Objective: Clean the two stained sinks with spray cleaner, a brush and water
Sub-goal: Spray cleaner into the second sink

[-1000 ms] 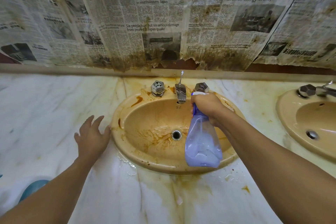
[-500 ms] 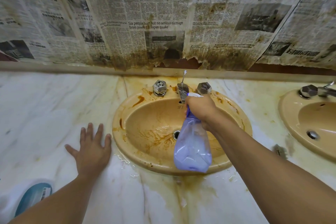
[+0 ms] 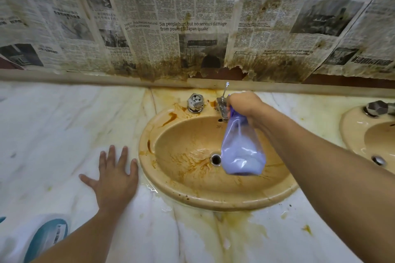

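A beige oval sink [image 3: 162, 186] streaked with brown stains is set in the marble counter [image 3: 53, 130], its drain [image 3: 215, 159] near the middle. My right hand [image 3: 243, 107] grips the neck of a clear spray bottle [image 3: 241, 151] of purple cleaner, held over the basin just in front of the tap [image 3: 222, 109]. My left hand [image 3: 113, 179] lies flat with spread fingers on the counter just left of the sink's rim. A second beige sink [image 3: 352, 134] shows at the right edge. No brush is in view.
A chrome knob [image 3: 195, 102] stands left of the tap. Stained newspaper [image 3: 192, 17] covers the wall behind. A white and teal container [image 3: 42, 237] sits at the lower left on the counter. Yellow-brown stains mark the counter [image 3: 245, 230] in front of the sink.
My left hand came down and settled flat on the counter beside the sink. My right hand shifted the bottle slightly left and toward the tap.
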Motion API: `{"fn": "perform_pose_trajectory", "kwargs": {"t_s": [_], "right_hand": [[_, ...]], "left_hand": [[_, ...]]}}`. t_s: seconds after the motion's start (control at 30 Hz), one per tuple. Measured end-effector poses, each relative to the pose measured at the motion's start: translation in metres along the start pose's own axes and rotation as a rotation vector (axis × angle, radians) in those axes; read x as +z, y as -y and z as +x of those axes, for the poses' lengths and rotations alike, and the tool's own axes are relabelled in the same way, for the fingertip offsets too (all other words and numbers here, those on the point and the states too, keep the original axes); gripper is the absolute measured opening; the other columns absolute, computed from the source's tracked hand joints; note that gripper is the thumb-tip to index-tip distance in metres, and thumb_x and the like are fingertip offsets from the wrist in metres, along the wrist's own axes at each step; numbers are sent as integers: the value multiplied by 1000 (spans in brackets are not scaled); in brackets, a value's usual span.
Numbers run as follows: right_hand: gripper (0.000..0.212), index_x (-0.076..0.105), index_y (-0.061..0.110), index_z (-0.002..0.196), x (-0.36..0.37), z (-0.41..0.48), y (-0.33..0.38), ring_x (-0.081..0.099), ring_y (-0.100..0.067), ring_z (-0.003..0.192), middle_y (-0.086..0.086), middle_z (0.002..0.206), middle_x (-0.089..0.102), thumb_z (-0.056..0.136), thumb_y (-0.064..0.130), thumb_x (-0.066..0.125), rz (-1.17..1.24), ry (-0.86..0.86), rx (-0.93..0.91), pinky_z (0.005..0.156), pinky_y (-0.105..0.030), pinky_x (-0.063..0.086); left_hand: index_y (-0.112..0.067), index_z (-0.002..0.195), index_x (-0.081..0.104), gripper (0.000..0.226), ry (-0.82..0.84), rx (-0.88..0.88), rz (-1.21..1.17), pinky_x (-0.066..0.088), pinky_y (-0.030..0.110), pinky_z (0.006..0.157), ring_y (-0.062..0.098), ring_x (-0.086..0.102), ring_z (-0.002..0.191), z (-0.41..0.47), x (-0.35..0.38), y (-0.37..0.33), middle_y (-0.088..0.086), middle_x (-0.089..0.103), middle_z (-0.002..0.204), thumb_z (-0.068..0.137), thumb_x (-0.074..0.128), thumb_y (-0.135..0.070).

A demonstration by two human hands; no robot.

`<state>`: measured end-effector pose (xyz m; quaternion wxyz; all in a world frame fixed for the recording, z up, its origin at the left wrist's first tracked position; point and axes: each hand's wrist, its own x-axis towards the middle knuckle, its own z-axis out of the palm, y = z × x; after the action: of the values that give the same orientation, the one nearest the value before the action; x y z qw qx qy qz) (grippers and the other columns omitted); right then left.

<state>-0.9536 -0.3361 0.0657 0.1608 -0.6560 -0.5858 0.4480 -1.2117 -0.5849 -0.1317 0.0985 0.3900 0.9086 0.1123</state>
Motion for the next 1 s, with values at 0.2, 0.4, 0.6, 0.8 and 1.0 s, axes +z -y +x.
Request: {"fn": "perform_pose_trajectory", "kwargs": {"t_s": [0.2, 0.4, 0.6, 0.8, 1.0], "right_hand": [[11, 62, 5, 82, -7, 27, 21, 63, -31, 66, -25, 98, 67, 72, 2, 60, -140, 169, 85, 65, -35, 54], [11, 62, 1, 89, 3, 30, 40, 62, -30, 59, -22, 85, 66, 79, 4, 59, -318, 206, 42, 65, -36, 53], [10, 60, 3, 87, 6, 35, 52, 58, -26, 55, -20, 90, 63, 78, 6, 59, -441, 200, 16, 57, -27, 50], [18, 63, 2, 91, 6, 42, 43, 63, -34, 76, -23, 101, 66, 74, 5, 62, -478, 209, 16, 75, -39, 56], [14, 64, 4, 94, 0, 44, 29, 61, -27, 73, -16, 87, 66, 86, 16, 64, -601, 72, -100, 61, -28, 47]], "left_hand": [[-45, 163, 21, 58, 23, -5, 4, -7, 78, 114, 13, -6, 160, 4, -1, -1, -10, 6, 175, 106, 25, -58], [-44, 163, 20, 59, 23, 15, -7, -9, 78, 114, 13, -6, 160, 4, -2, 2, -10, 5, 175, 106, 25, -59], [-45, 163, 20, 59, 24, 3, 3, -8, 78, 114, 14, -5, 160, 5, -1, 1, -10, 6, 175, 106, 25, -59], [-45, 163, 21, 59, 23, -3, 10, -7, 78, 114, 15, -4, 161, 4, -4, -1, -9, 6, 175, 106, 24, -59], [-44, 163, 23, 59, 16, -6, 10, -6, 77, 115, 15, -2, 160, 2, -5, -3, -9, 8, 174, 106, 26, -58]]}}
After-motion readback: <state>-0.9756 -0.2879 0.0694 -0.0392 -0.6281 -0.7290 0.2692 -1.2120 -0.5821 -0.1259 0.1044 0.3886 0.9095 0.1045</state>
